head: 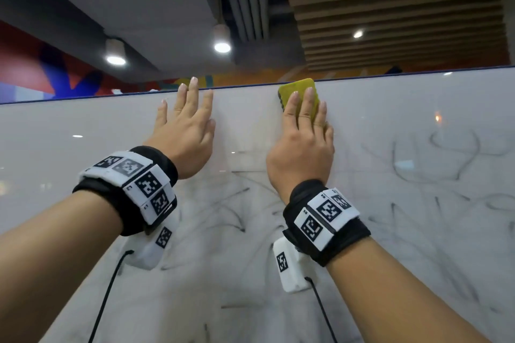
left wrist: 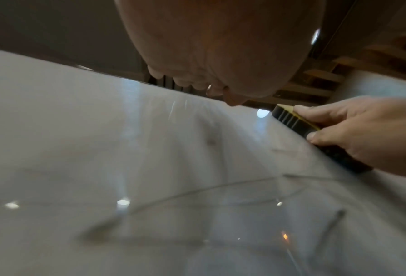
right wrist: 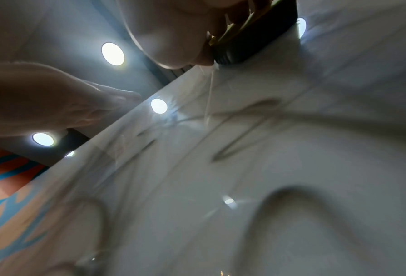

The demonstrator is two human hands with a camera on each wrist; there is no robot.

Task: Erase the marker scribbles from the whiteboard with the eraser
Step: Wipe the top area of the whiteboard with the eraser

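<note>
The whiteboard (head: 418,108) carries its remaining scribbles (head: 418,170) below and to the right of the right hand (head: 302,147). That hand's fingers curl over the yellow eraser (head: 298,92), pressed at the top edge, long axis pointing up. The left hand (head: 185,131) lies flat beside it, fingers straight

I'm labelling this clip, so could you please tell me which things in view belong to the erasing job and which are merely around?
Belong to the job:
- eraser, held by the right hand
- whiteboard
- marker scribbles
- left hand, flat on the whiteboard

Merely around:
- ceiling lights
- colourful wall
</note>
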